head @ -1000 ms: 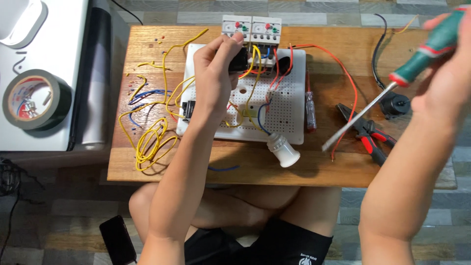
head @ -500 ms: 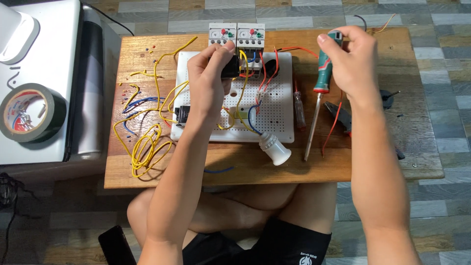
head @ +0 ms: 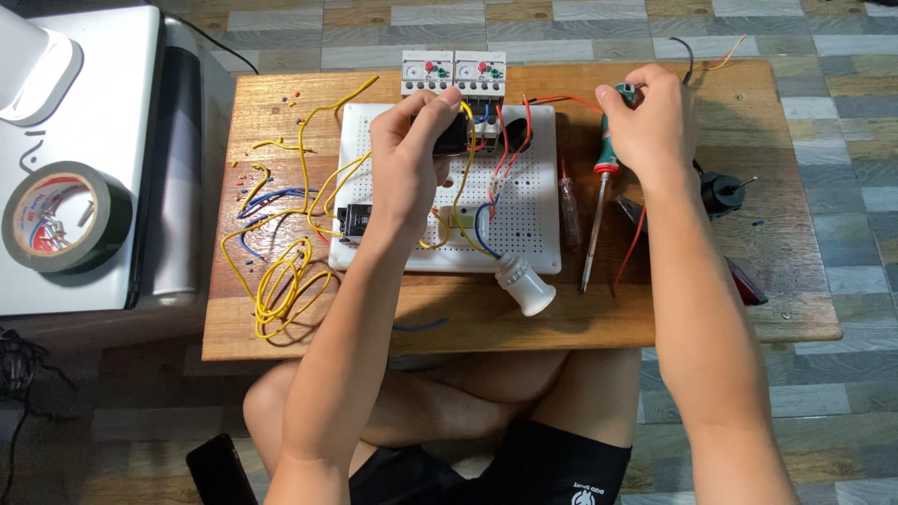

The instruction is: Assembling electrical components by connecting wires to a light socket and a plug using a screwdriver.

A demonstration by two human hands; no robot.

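Note:
My left hand (head: 412, 154) grips a small black component (head: 452, 138) on the white perforated board (head: 533, 201), just below two white relay blocks (head: 454, 73). Red, yellow and blue wires run over the board. My right hand (head: 650, 122) is closed on the green-and-red handle of a screwdriver (head: 599, 201), whose shaft lies on the wooden table (head: 599, 318) right of the board, tip pointing toward me. A white lamp socket (head: 524, 283) rests at the board's near right corner.
Loose yellow wire coils (head: 281, 276) lie left of the board. A roll of black tape (head: 61, 217) sits on a white box at far left. Red-handled pliers (head: 744, 281) and a small black part (head: 720, 194) lie right of my forearm. A small red-handled tester (head: 567, 196) lies beside the board.
My right hand has brought the screwdriver from up in the air on the right down to the table beside the board. My left hand has stayed on the black component.

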